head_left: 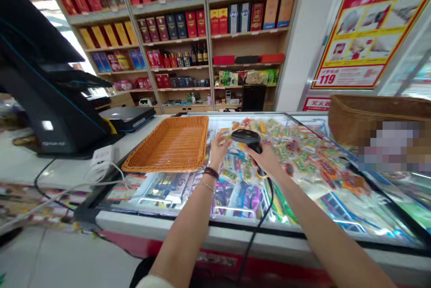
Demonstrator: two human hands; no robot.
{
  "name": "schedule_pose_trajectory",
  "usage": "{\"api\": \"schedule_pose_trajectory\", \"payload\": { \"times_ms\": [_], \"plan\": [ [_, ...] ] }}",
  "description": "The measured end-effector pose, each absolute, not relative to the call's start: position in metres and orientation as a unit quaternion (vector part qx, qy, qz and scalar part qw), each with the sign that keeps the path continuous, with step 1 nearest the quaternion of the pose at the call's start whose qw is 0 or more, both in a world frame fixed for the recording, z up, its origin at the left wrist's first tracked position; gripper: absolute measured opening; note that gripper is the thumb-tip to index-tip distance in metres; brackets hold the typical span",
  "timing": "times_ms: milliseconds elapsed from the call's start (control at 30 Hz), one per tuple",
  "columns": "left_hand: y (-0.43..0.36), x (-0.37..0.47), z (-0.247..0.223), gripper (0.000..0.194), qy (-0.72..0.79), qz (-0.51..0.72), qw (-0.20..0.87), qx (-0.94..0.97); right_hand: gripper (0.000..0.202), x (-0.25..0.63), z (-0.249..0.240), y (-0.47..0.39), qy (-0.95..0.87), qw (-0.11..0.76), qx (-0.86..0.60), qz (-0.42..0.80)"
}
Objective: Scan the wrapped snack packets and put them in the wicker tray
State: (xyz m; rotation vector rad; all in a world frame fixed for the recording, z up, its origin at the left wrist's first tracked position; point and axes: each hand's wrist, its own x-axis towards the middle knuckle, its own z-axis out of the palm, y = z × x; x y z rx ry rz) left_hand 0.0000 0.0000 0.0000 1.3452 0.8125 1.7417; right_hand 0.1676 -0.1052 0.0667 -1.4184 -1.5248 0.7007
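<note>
Jutting from the right grip, the handheld scanner, handle enclosed.

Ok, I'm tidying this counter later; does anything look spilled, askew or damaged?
Wrapped snacks lie strewn unevenly across the glass-topped case, which looks untidy beside the neater shelves. I see no clear spill or damage.

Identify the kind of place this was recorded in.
Probably a shop's checkout counter: the right hand holds a handheld barcode scanner, stocked shelves stand behind, and packaged snacks cover the glass top.
</note>
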Motion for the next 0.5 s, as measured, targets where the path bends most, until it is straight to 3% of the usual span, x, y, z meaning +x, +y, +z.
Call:
{"api": "schedule_pose_trajectory", "payload": {
  "times_ms": [500],
  "plan": [
    [-0.011, 0.0, 0.009, 0.041, 0.334, 0.68, 0.39, 0.523, 0.026, 0.168, 0.072, -0.108, -0.626, 0.446, -0.574, 0.282]
  ]
}}
